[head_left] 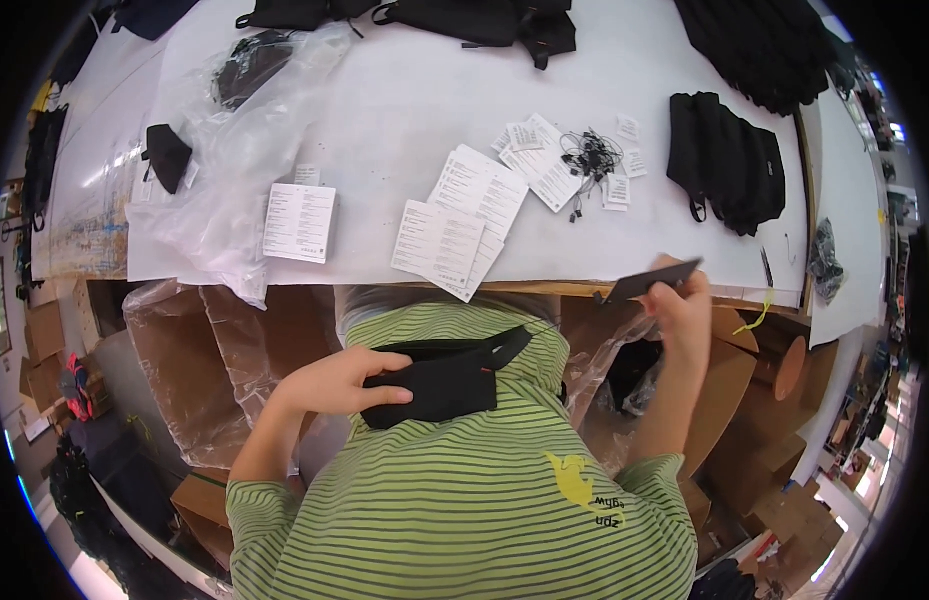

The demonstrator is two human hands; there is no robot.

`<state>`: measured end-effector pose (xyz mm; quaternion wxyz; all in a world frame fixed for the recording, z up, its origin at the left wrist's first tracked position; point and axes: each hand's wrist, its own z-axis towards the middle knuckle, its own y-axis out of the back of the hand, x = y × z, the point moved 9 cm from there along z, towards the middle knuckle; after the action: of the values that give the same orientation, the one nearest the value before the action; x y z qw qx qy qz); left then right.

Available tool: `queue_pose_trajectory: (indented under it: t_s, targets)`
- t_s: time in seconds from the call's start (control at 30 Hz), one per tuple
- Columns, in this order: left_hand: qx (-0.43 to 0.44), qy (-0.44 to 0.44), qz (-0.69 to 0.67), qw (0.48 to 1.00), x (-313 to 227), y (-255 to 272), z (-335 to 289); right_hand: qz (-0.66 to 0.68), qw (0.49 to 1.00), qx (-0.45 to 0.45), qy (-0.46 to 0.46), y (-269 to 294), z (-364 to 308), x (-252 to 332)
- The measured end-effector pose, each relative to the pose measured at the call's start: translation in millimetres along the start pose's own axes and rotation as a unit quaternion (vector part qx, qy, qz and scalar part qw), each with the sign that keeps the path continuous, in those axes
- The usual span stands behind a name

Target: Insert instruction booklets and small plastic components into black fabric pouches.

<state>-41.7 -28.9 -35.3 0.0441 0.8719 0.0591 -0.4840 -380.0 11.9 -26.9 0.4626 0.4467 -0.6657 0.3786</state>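
My left hand [349,381] grips a small black fabric pouch [439,388] in front of my striped shirt, thumb on its near face and fingers at its upper edge. A short black strap loop [508,346] sticks out from the pouch's right end. Raised at the table's front edge, my right hand [677,300] pinches a flat dark hang tag [652,280], tilted and seen nearly edge-on. A thin dark cord seems to run between the tag and the strap loop; its full course is hard to make out.
On the white table lie stacks of printed white cards [299,222], fanned cards [439,245], a heap of black tag strings [590,155] and stacked black pouches [726,160]. Crumpled clear plastic [239,150] covers the left part. Cardboard boxes [189,370] stand beneath the table's front edge.
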Motion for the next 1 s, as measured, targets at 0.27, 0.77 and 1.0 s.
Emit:
queue_pose_trajectory:
  t_s: [0.27, 0.77, 1.0]
  targets:
    - [-0.029, -0.007, 0.003, 1.000, -6, -2, 4, 0.582, 0.803, 0.106, -0.072, -142, 33, -42]
    - [-0.039, -0.006, 0.139, 0.990, -39, 9, 12, 0.203, 0.958, -0.193, 0.059, -105, 42, 14]
    - [-0.047, -0.031, 0.146, 0.988, -38, 8, 14, 0.188, 0.964, -0.182, 0.051, -102, 43, 4]
